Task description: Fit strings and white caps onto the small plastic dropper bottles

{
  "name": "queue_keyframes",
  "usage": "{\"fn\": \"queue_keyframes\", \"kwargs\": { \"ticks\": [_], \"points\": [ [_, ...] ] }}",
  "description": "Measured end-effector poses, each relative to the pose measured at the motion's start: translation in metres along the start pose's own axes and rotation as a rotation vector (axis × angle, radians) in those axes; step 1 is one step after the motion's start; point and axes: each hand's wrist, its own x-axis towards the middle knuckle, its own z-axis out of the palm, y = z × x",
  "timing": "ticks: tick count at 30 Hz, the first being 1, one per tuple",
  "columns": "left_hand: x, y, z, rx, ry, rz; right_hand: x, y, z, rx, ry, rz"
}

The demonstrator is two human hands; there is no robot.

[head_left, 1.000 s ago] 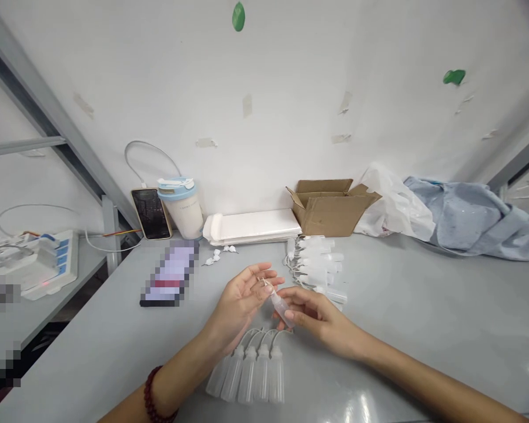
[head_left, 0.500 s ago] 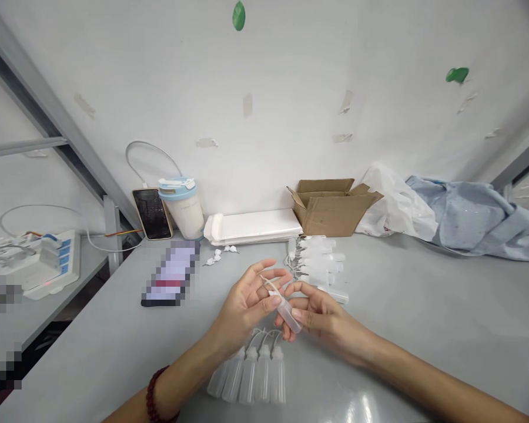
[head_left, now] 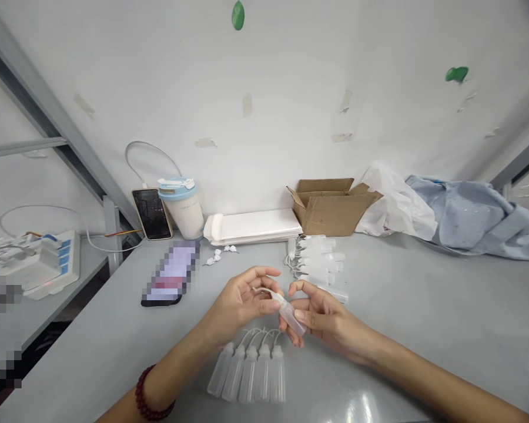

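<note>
Between my two hands is a small translucent squeeze bottle (head_left: pixel 294 320) with a white cap and a thin curved spout, tilted with its spout toward the upper left. My left hand (head_left: pixel 251 299) pinches the bottle at its cap end between thumb and fingers. Around the lower body of the same bottle, my right hand (head_left: pixel 320 317) has its thumb and fingers closed. Several similar bottles (head_left: pixel 249 376) lie side by side in a row just below my hands, their bent spouts pointing away from me. Behind my right hand lies another group of bottles (head_left: pixel 320 264).
Loose white caps (head_left: pixel 218 255) lie beyond my left hand, near a phone (head_left: pixel 171 273). Along the wall stand a second phone (head_left: pixel 152 214), a cup (head_left: pixel 183 208), a stack of white boxes (head_left: pixel 255 226), an open carton (head_left: pixel 335 211), a plastic bag (head_left: pixel 392 205) and blue cloth (head_left: pixel 471 217).
My left hand has turned and dropped slightly, its fingers curling more around the cap end. The held bottle has shifted a little right and down, its spout now lying flatter.
</note>
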Motion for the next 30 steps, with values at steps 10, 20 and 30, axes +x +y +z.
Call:
{"fn": "queue_keyframes", "kwargs": {
  "ticks": [10,20,30],
  "points": [
    [-0.0002,-0.0009,0.0020,0.033,-0.092,0.028,-0.0011,-0.0039,-0.0016,-0.038,0.014,0.004],
    [-0.0003,0.0055,0.0048,0.189,-0.071,0.071,0.0002,-0.0026,-0.0064,0.032,0.046,0.074],
    [-0.0016,0.0008,0.0065,0.321,0.049,-0.038,-0.0003,-0.0017,-0.0084,-0.613,0.171,-0.089]
  ]
}}
